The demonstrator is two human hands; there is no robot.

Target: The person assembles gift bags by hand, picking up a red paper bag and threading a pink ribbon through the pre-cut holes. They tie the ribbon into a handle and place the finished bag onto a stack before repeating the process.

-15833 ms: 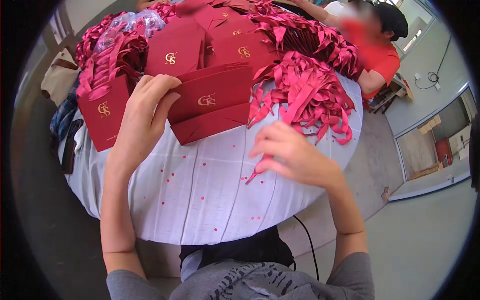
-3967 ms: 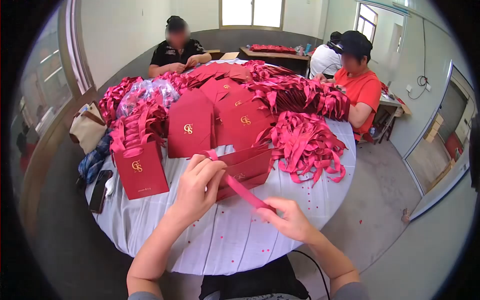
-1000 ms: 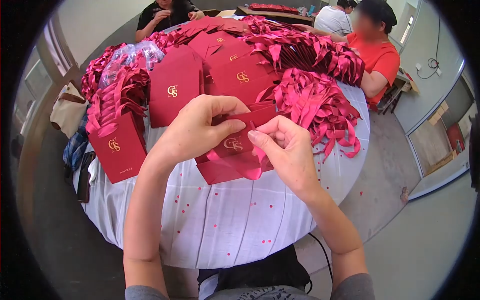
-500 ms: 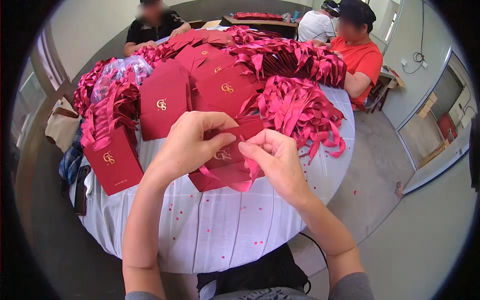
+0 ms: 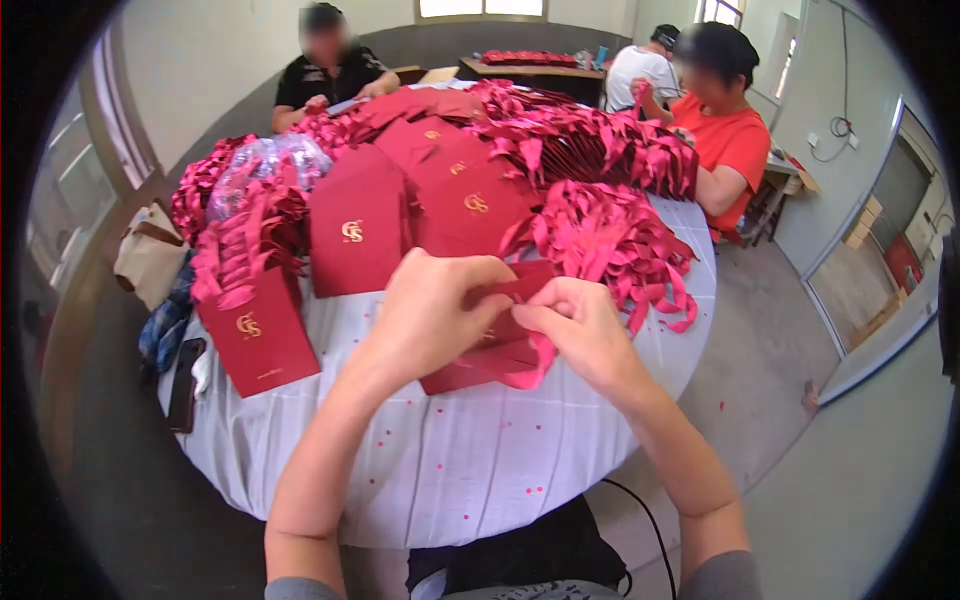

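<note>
A small dark-red paper gift bag (image 5: 452, 378) is between my hands, over the near half of the table. My left hand (image 5: 437, 308) is closed on its upper edge, thumb and fingers pinching, and it covers most of the bag's front. My right hand (image 5: 578, 325) pinches a pink-red ribbon (image 5: 541, 360) at the bag's top edge. A loop of that ribbon hangs across the front of the bag. The exact spot where the fingertips meet the ribbon is partly hidden.
Flat red bags with gold letters (image 5: 357, 225) lie beyond my hands. A ribboned stack (image 5: 262, 335) stands left, loose ribbons (image 5: 610, 235) right. A phone (image 5: 186, 385) lies at the left edge. Red dots dot the white tablecloth (image 5: 400, 480). Co-workers sit across the table.
The view has shifted, so the table sits slightly lower and further right. My hands stay at the bag's top edge. The co-worker in red now has a hand raised.
</note>
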